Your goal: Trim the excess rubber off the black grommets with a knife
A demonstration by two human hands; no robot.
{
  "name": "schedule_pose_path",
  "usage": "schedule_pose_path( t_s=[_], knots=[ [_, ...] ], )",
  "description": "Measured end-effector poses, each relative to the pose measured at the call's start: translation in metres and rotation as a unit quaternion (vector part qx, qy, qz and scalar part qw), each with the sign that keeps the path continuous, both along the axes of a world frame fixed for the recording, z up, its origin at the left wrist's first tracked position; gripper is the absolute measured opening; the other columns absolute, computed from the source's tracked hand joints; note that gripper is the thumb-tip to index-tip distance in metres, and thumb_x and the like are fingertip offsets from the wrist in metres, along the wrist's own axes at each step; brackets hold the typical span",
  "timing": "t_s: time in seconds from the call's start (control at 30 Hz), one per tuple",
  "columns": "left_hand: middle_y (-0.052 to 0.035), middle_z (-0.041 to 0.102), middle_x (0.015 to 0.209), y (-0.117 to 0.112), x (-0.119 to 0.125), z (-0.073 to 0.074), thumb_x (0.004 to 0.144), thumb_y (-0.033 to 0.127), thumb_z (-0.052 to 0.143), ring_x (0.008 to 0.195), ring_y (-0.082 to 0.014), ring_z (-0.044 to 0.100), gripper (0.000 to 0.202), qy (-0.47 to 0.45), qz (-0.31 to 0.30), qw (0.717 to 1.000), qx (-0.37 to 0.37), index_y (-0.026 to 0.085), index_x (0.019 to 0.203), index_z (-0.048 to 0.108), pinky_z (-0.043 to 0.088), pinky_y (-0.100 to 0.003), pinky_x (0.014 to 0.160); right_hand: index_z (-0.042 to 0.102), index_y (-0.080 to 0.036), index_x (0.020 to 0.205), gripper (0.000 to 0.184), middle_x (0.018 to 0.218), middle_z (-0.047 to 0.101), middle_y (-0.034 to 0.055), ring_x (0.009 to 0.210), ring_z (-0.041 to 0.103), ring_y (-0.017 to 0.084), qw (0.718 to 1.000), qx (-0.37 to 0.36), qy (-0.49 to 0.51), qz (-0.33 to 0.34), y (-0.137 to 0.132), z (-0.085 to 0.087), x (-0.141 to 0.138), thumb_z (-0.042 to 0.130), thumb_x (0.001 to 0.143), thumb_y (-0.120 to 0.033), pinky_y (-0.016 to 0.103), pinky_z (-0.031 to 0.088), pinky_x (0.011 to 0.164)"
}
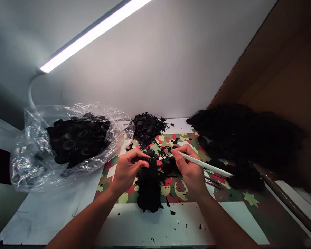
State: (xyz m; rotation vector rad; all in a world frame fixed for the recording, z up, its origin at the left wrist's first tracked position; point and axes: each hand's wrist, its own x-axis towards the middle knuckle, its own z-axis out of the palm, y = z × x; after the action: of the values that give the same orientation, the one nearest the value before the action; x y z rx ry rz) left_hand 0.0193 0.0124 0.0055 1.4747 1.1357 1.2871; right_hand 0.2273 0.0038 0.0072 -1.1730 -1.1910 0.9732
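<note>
The grip of the right hand (189, 169) is closed narrowly around a white tool (207, 166), which is pinched between thumb and fingers like a pen. The tool's long axis is laid from 10 o'clock to 4 o'clock. Its working end is pointed toward 10 o'clock and is hidden among black pieces.

The grip of the left hand (126, 168) is curled shut on the upper end of a black strip (149, 188) of joined rubber-like pieces. The strip is run toward 6 o'clock between the two hands, and its lower end is laid on the tabletop (145, 228).

A patterned mat (176, 193) is spread beneath. A scrap pile (147, 126) is heaped at 12 o'clock, a clear bag (28, 162) of black discs is set at 9 o'clock, and a dark heap (248, 138) is piled at 3 o'clock. Overhead, a lamp bar (93, 33) is lit.
</note>
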Motion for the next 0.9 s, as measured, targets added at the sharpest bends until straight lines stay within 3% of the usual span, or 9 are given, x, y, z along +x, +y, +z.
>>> schedule_pose_path(
  t_s=[0.1, 0.17, 0.23, 0.33, 0.6, 0.9],
  knots=[
    [-0.0001, 0.068, 0.070, 0.001, 0.001, -0.002, 0.077, 0.019, 0.076, 0.066, -0.0137, 0.061, 0.005, 0.006, -0.014, 1.000, -0.003, 0.019, 0.082, 0.077, 0.049, -0.023, 0.062, 0.055, -0.023, 0.073, 0.029, 0.058, 0.044, -0.0049, 0.052, 0.040, 0.012, 0.999, 0.005, 0.007, 0.047, -0.001, 0.001, 0.000, 0.064, 0.090, -0.044, 0.025, 0.035, 0.048],
    [-0.0023, 0.071, 0.080, 0.002, 0.001, -0.003, 0.076, 0.017, 0.078, 0.076, -0.0163, 0.065, 0.012, 0.012, -0.024, 0.999, 0.018, 0.020, 0.088, 0.076, 0.052, -0.026, 0.070, 0.056, -0.022, 0.071, 0.030, 0.068, 0.055, -0.0011, 0.061, 0.050, 0.014, 0.995, 0.002, 0.025, 0.101, -0.001, 0.000, -0.001, 0.064, 0.091, -0.043, 0.027, 0.044, 0.056],
    [-0.0052, 0.072, 0.093, 0.002, 0.003, -0.003, 0.075, 0.015, 0.080, 0.091, -0.0200, 0.066, 0.018, 0.023, -0.031, 0.998, 0.051, 0.020, 0.092, 0.076, 0.054, -0.030, 0.083, 0.058, -0.020, 0.072, 0.030, 0.089, 0.066, 0.0038, 0.071, 0.057, 0.015, 0.986, -0.022, 0.055, 0.157, -0.001, -0.004, -0.003, 0.063, 0.091, -0.043, 0.029, 0.051, 0.065],
    [-0.0075, 0.069, 0.103, 0.002, 0.006, -0.003, 0.078, 0.016, 0.078, 0.104, -0.0219, 0.065, 0.019, 0.032, -0.032, 0.996, 0.076, 0.022, 0.095, 0.075, 0.055, -0.033, 0.090, 0.061, -0.020, 0.080, 0.027, 0.116, 0.069, 0.0082, 0.078, 0.064, 0.017, 0.977, -0.061, 0.088, 0.185, -0.001, -0.009, -0.008, 0.062, 0.092, -0.044, 0.032, 0.055, 0.070],
    [-0.0065, 0.065, 0.103, -0.001, 0.012, -0.012, 0.075, 0.027, 0.082, 0.099, -0.0194, 0.066, 0.022, -0.053, -0.004, 0.999, -0.006, 0.018, 0.092, 0.072, 0.059, -0.029, 0.082, 0.065, -0.022, 0.085, 0.022, 0.105, 0.074, 0.0044, 0.087, 0.067, 0.018, 0.991, 0.006, 0.005, 0.136, -0.009, -0.003, -0.015, 0.061, 0.094, -0.042, 0.033, 0.054, 0.080],
    [-0.0069, 0.069, 0.103, 0.001, 0.014, -0.012, 0.072, 0.025, 0.083, 0.099, -0.0202, 0.067, 0.023, -0.092, 0.012, 0.996, -0.017, 0.018, 0.092, 0.074, 0.058, -0.030, 0.083, 0.066, -0.023, 0.085, 0.021, 0.108, 0.074, 0.0055, 0.093, 0.069, 0.021, 0.991, 0.028, -0.006, 0.131, -0.011, -0.005, -0.018, 0.061, 0.095, -0.041, 0.036, 0.054, 0.085]
  ],
)
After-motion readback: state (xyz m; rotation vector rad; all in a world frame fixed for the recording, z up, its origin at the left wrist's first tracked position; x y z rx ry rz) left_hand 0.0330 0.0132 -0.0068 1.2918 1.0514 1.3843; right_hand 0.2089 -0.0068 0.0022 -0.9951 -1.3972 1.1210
